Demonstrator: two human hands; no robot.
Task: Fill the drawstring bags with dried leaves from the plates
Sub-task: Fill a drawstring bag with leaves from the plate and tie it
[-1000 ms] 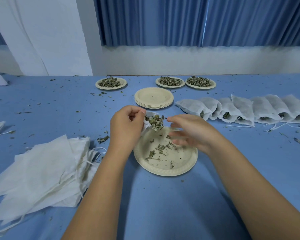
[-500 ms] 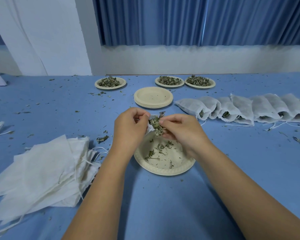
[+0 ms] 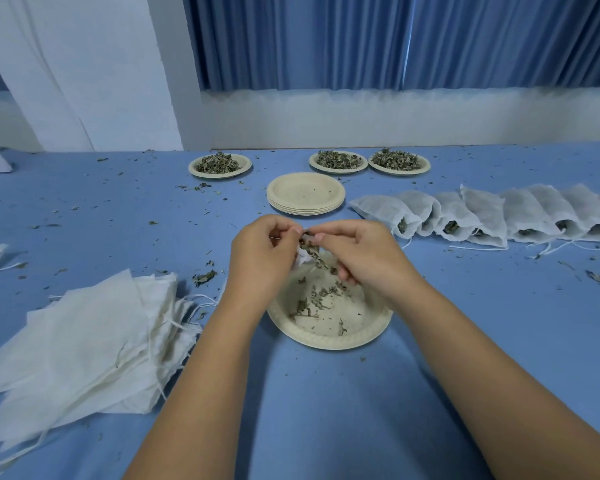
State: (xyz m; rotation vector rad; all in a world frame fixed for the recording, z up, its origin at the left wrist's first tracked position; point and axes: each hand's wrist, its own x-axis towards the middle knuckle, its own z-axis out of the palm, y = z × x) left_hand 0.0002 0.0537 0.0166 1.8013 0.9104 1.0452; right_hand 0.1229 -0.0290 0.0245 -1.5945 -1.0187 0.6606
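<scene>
Over near plate on bench: drawstring bag, mouth pinched in left hand grip. Right hand grip clenched on dried leaves, at opening. Likely featherlight, limp, thin cloth: best held at rim, mouth spread. Leaves brittle, crumbly, apt to scatter. No readable writing, labels, brands.

The left hand and right hand meet just above a paper plate on the blue worktop. The left hand grips a small white drawstring bag; the right hand pinches dried leaves at its mouth. Left of the left forearm lies a pile of empty bags. Beyond the hands stands a stack of empty plates, and beyond the right hand a row of filled bags.
</scene>
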